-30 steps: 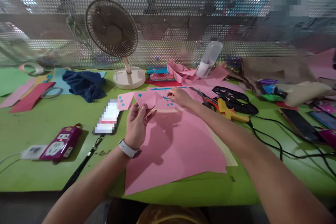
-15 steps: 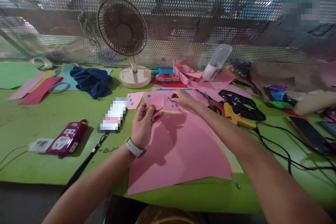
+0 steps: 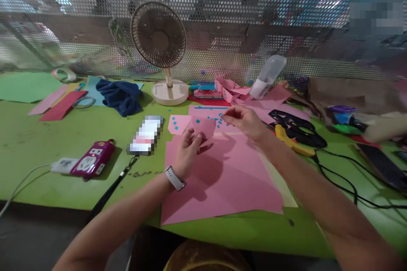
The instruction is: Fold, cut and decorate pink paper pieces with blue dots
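Observation:
My left hand point(image 3: 188, 150) pinches a folded strip of pink paper point(image 3: 203, 126) above a large pink sheet point(image 3: 222, 178). Small blue squares dot the strip, whose far left panel point(image 3: 179, 124) stretches out past the hand. My right hand point(image 3: 243, 122) is closed in a pinch just right of the strip, with a small blue paper square point(image 3: 220, 114) at its fingertips. Below those fingertips, several more blue paper bits point(image 3: 219, 122) lie scattered on another pink sheet point(image 3: 199, 111). A thin blue paper strip point(image 3: 211, 107) lies behind them.
A phone point(image 3: 146, 134) and a purple power strip point(image 3: 93, 159) lie to the left. A fan point(image 3: 170, 93) and a dark blue cloth point(image 3: 119, 95) are at the back. Right of my arm are a yellow glue gun point(image 3: 292, 142), its black cord, and a dark phone point(image 3: 380, 165).
My right hand has pulled back to the right, uncovering more blue bits. The left hand still holds the pink strip. The whole view has shifted slightly.

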Action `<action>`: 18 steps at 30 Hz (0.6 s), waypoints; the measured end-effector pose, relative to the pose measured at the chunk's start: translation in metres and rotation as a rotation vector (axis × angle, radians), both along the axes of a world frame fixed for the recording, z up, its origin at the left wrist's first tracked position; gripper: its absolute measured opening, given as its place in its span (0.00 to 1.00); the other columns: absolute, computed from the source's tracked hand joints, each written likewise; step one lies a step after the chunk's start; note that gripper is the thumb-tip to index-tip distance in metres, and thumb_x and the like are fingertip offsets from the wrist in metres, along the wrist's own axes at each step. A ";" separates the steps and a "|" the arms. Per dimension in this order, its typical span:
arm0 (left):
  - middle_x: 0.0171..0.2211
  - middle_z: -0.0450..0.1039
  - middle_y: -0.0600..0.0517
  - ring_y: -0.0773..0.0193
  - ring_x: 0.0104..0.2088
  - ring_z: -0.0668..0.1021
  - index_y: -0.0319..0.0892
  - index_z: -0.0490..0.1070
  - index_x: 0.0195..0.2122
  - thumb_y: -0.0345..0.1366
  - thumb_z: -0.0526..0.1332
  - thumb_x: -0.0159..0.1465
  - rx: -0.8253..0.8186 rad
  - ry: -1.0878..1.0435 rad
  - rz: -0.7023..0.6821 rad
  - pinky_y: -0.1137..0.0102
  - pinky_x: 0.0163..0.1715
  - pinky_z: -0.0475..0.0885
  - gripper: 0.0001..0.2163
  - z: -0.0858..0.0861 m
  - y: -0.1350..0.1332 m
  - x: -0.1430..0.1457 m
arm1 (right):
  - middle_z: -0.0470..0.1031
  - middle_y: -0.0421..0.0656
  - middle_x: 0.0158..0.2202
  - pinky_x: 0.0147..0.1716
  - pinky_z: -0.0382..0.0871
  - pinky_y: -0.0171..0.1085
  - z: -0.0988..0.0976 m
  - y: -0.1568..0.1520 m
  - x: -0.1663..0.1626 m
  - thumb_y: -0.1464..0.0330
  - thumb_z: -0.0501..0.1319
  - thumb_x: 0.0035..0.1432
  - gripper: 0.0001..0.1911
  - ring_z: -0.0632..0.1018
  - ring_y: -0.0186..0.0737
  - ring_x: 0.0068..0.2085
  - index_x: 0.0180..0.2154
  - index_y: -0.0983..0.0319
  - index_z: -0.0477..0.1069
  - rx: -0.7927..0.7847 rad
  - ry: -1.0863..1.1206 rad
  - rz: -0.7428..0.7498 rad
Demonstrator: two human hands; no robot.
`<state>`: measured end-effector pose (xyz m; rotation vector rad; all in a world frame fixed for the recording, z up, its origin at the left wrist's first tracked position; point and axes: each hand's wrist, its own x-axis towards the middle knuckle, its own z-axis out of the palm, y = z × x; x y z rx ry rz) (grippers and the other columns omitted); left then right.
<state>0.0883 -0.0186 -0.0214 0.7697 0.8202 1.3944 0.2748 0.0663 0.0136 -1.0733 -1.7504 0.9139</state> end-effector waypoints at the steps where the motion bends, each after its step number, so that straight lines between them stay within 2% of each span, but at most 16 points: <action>1: 0.33 0.70 0.55 0.67 0.37 0.76 0.43 0.68 0.42 0.43 0.69 0.56 -0.001 -0.002 -0.027 0.65 0.42 0.78 0.17 0.000 -0.003 0.002 | 0.74 0.40 0.30 0.36 0.70 0.39 0.002 -0.013 -0.005 0.58 0.66 0.52 0.12 0.74 0.37 0.32 0.32 0.60 0.73 0.024 -0.013 -0.002; 3: 0.33 0.70 0.55 0.66 0.39 0.76 0.44 0.68 0.44 0.43 0.69 0.57 0.012 0.004 -0.070 0.64 0.43 0.77 0.17 0.001 -0.008 0.004 | 0.74 0.43 0.37 0.47 0.68 0.44 0.003 -0.035 -0.015 0.59 0.66 0.53 0.10 0.75 0.42 0.42 0.31 0.58 0.75 0.155 -0.079 -0.052; 5: 0.36 0.71 0.54 0.65 0.41 0.76 0.45 0.68 0.45 0.44 0.69 0.57 0.038 0.014 -0.087 0.64 0.44 0.77 0.18 0.002 -0.011 0.005 | 0.72 0.46 0.45 0.56 0.62 0.48 0.002 -0.050 -0.023 0.59 0.66 0.55 0.09 0.72 0.46 0.52 0.31 0.57 0.76 0.259 -0.127 -0.108; 7: 0.39 0.72 0.53 0.63 0.43 0.76 0.45 0.68 0.46 0.44 0.69 0.58 0.058 0.027 -0.089 0.63 0.44 0.76 0.18 0.002 -0.011 0.005 | 0.70 0.46 0.52 0.60 0.58 0.51 -0.002 -0.056 -0.027 0.59 0.66 0.55 0.09 0.68 0.48 0.58 0.31 0.57 0.77 0.285 -0.156 -0.121; 13: 0.38 0.73 0.52 0.61 0.43 0.77 0.45 0.67 0.44 0.47 0.67 0.59 0.094 0.090 -0.125 0.63 0.42 0.77 0.17 0.000 -0.011 0.004 | 0.68 0.46 0.56 0.61 0.56 0.53 -0.007 -0.053 -0.026 0.60 0.65 0.57 0.07 0.65 0.49 0.60 0.31 0.56 0.76 0.291 -0.235 -0.070; 18: 0.39 0.74 0.51 0.60 0.44 0.78 0.45 0.67 0.44 0.47 0.65 0.60 0.114 0.116 -0.144 0.62 0.41 0.78 0.16 0.001 -0.013 0.005 | 0.69 0.45 0.55 0.61 0.58 0.55 -0.007 -0.052 -0.020 0.64 0.65 0.57 0.03 0.66 0.49 0.60 0.33 0.55 0.76 0.322 -0.280 -0.046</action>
